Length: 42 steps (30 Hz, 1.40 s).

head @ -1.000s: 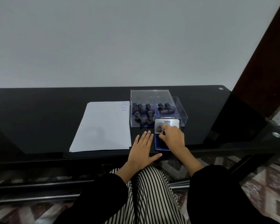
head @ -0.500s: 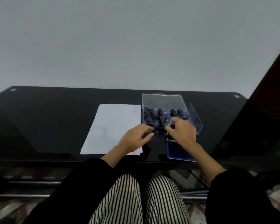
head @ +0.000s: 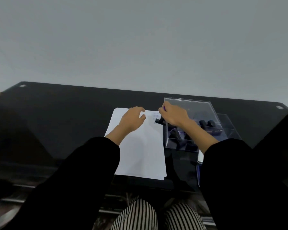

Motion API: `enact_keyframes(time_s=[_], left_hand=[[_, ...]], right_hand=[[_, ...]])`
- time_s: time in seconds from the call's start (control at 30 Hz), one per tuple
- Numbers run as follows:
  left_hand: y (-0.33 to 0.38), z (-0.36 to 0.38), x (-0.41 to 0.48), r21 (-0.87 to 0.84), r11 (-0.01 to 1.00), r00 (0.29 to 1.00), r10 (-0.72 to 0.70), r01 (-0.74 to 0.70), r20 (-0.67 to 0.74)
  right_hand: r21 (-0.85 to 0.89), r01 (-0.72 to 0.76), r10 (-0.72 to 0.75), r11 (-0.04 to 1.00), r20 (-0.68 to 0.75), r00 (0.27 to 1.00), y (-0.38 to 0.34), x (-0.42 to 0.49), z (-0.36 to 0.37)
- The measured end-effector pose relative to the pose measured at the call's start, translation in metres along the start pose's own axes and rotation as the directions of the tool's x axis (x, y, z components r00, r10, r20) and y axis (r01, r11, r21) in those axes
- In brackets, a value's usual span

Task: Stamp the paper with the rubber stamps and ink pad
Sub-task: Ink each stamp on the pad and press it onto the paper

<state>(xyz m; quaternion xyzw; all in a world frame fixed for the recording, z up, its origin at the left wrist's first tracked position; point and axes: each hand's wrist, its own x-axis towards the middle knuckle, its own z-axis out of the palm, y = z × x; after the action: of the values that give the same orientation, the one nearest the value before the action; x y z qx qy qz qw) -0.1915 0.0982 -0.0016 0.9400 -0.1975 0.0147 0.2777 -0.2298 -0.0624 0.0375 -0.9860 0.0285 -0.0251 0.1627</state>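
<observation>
A stack of white paper lies on the black table, with faint blue stamp marks at its top right corner. My right hand grips a black rubber stamp whose base is down on that corner, beside the marks. My left hand lies over the top of the sheet with curled fingers, and holds nothing that I can see. The ink pad is mostly hidden under my right sleeve; only a white and blue sliver shows.
A clear plastic box with its lid raised stands right of the paper and holds several black stamps. The table's front edge runs just below the paper. A grey wall fills the background.
My right hand went from the ink pad to the top right corner of the paper with the stamp. My left hand left the table edge and moved up onto the paper.
</observation>
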Motion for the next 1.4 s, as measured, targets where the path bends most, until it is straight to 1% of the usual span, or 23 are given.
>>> enact_keyframes(time_s=[0.17, 0.3, 0.47, 0.6, 0.8, 0.9, 1.13, 1.4], left_hand=[[-0.019, 0.025, 0.016, 0.027, 1.000, 0.998, -0.015, 0.013, 0.061], [-0.027, 0.047, 0.025, 0.174, 0.985, 0.994, -0.017, -0.002, 0.109], [-0.033, 0.066, 0.025, 0.268, 0.963, 0.992, -0.049, 0.016, 0.116], [-0.036, 0.073, 0.025, 0.333, 0.943, 0.994, -0.049, 0.013, 0.101], [-0.037, 0.073, 0.026, 0.346, 0.938, 0.995, -0.046, 0.011, 0.091], [-0.038, 0.075, 0.026, 0.359, 0.933, 0.995, -0.041, 0.007, 0.087], [-0.037, 0.076, 0.025, 0.359, 0.933, 0.997, -0.038, 0.010, 0.074], [-0.038, 0.076, 0.024, 0.371, 0.928, 0.997, -0.038, 0.008, 0.073]], right_hand=[[-0.077, 0.042, -0.038, 0.996, 0.049, 0.998, 0.005, 0.025, 0.019], [-0.158, 0.076, -0.070, 0.984, 0.043, 0.997, 0.009, 0.038, 0.030], [-0.263, 0.111, -0.108, 0.958, 0.028, 0.994, 0.011, 0.045, 0.036], [-0.303, 0.120, -0.119, 0.945, 0.020, 0.993, 0.011, 0.046, 0.039], [-0.384, 0.159, -0.149, 0.909, 0.056, 0.987, 0.008, 0.043, 0.039], [-0.391, 0.165, -0.150, 0.905, 0.070, 0.986, 0.007, 0.041, 0.039], [-0.422, 0.163, -0.157, 0.892, 0.050, 0.986, 0.004, 0.038, 0.041], [-0.396, 0.124, -0.134, 0.910, 0.003, 0.991, 0.001, 0.024, 0.046]])
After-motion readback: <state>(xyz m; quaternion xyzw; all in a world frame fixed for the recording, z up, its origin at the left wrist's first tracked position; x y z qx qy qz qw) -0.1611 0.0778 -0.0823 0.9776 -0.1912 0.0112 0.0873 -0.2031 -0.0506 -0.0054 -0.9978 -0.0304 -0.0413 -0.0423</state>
